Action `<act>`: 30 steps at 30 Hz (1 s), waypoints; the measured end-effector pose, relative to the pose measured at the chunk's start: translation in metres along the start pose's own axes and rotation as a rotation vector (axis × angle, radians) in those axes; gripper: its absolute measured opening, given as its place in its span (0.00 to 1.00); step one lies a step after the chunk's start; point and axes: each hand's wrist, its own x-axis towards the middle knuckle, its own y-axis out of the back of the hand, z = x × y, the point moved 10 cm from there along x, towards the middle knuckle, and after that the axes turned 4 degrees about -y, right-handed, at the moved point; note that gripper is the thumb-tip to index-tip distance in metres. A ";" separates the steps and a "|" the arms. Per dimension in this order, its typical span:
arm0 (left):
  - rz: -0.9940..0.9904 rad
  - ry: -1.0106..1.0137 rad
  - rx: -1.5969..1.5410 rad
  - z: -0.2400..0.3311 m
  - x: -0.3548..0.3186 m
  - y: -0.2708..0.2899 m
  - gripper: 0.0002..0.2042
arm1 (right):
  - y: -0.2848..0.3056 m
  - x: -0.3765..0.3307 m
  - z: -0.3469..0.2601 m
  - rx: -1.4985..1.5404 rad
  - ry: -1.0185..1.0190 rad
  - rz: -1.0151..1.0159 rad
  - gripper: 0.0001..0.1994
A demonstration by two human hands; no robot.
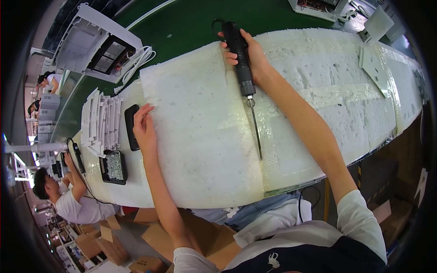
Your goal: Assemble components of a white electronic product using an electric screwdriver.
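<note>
My right hand [248,54] is wrapped around the black body of an electric screwdriver [241,68]. Its long thin bit points toward me, the tip over a seam in the foam-covered worktop. My left hand [144,129] has its fingers loosely bent and apart, with nothing seen in them. It rests at the right edge of a flat black phone-like object [131,127]. A black tray [124,181] of small silvery screws sits nearer me on the left. Beyond it lies a stack of white slatted plastic parts [101,120].
White foam sheeting [191,136] covers the worktop. A white appliance housing [98,43] with a coiled white cable [139,59] stands on the green surface at far left. Another unit [318,9] and a white plate [374,70] are at right. A co-worker [68,195] sits at left.
</note>
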 end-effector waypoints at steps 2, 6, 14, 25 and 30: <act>0.002 0.003 0.004 0.000 -0.001 0.000 0.12 | -0.001 0.000 -0.001 -0.015 -0.001 -0.001 0.25; 0.004 -0.007 0.013 0.003 0.000 0.000 0.12 | -0.002 -0.001 -0.002 -0.055 0.002 0.029 0.25; 0.002 0.008 0.021 0.003 -0.002 0.002 0.12 | -0.005 -0.007 -0.003 -0.030 0.015 0.173 0.26; -0.008 0.005 0.022 0.005 0.001 -0.002 0.12 | -0.003 0.004 -0.016 0.363 -0.107 -0.343 0.22; -0.005 -0.018 0.032 -0.001 -0.001 0.003 0.11 | -0.005 -0.010 -0.020 0.177 -0.016 0.134 0.20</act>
